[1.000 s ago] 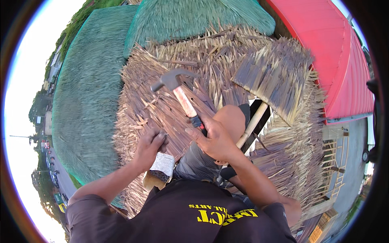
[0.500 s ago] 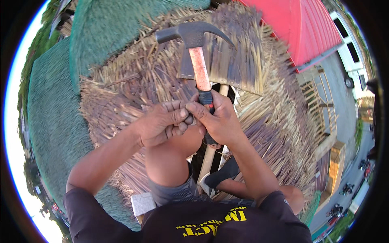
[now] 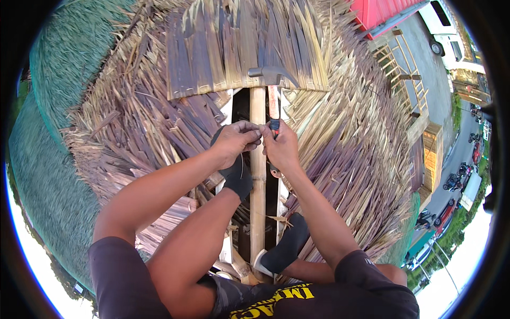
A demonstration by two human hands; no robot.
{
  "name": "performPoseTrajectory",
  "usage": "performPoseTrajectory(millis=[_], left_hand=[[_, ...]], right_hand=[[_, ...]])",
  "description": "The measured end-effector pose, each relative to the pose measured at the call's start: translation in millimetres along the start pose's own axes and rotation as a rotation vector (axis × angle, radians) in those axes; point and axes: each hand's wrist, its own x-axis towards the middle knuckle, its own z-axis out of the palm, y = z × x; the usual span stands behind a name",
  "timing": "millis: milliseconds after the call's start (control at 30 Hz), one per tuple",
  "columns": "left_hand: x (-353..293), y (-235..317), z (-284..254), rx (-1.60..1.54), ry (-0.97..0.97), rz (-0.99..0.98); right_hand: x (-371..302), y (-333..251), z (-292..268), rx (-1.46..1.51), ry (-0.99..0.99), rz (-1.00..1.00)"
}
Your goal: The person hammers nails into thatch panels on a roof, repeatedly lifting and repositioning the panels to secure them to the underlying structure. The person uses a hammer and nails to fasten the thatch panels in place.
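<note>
My right hand (image 3: 282, 147) is closed round the black grip of a claw hammer (image 3: 274, 101), whose dark metal head points away from me over the edge of a thatch panel (image 3: 239, 48). Its thumb and forefinger meet the fingertips of my left hand (image 3: 236, 142). The left fingers are pinched together, and what they hold is too small to make out. A thin strand hangs below that hand. Both hands are above a pale bamboo pole (image 3: 257, 196) that runs along a dark gap in the roof.
Layered dry thatch (image 3: 143, 101) slopes away on both sides of the gap. My feet in dark coverings rest beside the pole. Green netting (image 3: 48, 175) covers thatch at the left. Down at the right are wooden framing (image 3: 406, 80), a white van (image 3: 443, 32) and a road (image 3: 457, 165).
My hands and the hammer have moved lower, farther from the camera, so the hammer looks smaller. The bamboo pole, gap and thatch panel show more fully. My left leg has shifted outward.
</note>
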Motion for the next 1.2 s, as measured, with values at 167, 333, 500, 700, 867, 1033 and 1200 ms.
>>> performPoseTrajectory(millis=[167,333,500,700,867,1033,1200], left_hand=[[57,-18,-5,0.428,0.066,0.328],[96,-28,-26,0.459,0.175,0.268],[144,-1,-75,0.788,0.610,0.701],[201,-8,-90,0.845,0.747,0.751],[215,-20,-93,0.947,0.794,0.839],[216,-18,-93,0.984,0.805,0.801],[212,-18,-99,0.968,0.737,0.798]], right_hand=[[40,52,1,-0.175,0.016,-0.092],[65,69,3,-0.117,0.004,-0.028],[84,73,-1,-0.415,0.068,-0.091],[88,67,-3,-0.541,0.004,-0.106],[89,63,4,-0.587,0.031,-0.319],[97,58,13,-0.778,-0.072,-0.226],[88,39,11,-0.792,-0.092,-0.231]])
